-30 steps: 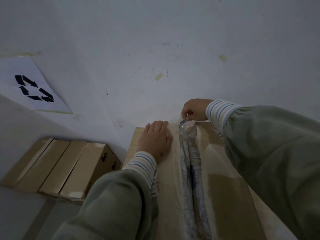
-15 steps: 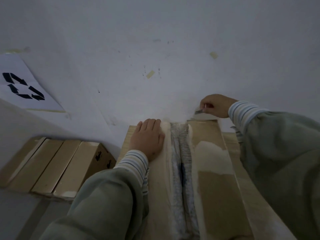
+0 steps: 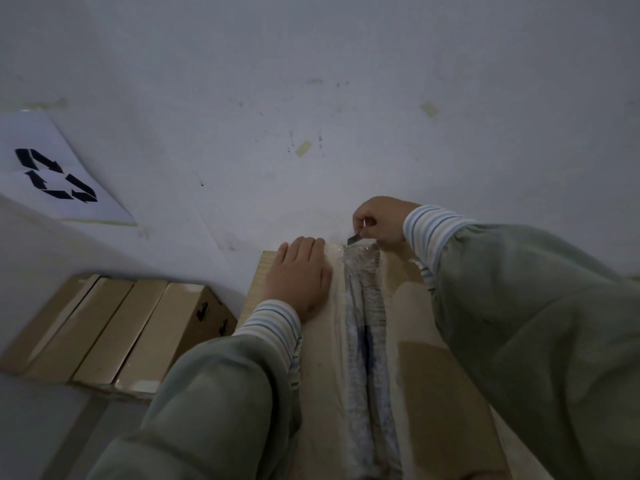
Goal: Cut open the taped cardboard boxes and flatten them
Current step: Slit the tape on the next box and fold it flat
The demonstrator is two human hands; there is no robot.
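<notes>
A taped cardboard box [image 3: 436,382] lies in front of me, its far end against the white wall. A wide strip of clear, wrinkled tape [image 3: 363,327] runs down its middle seam. My left hand [image 3: 298,275] rests flat on the left flap, fingers straight. My right hand [image 3: 381,220] pinches a small cutter blade [image 3: 354,239], whose tip sits at the far end of the tape at the box's far edge.
A row of closed cardboard boxes [image 3: 114,327] lies on the floor at the left, against the wall. A white sheet with a black recycling symbol [image 3: 55,174] is taped to the wall above them. Bits of old tape [image 3: 303,148] dot the wall.
My right hand with the blade swung right past the box's far right corner, then came back left to the far end of the tape seam. My left hand stayed flat on the flap.
</notes>
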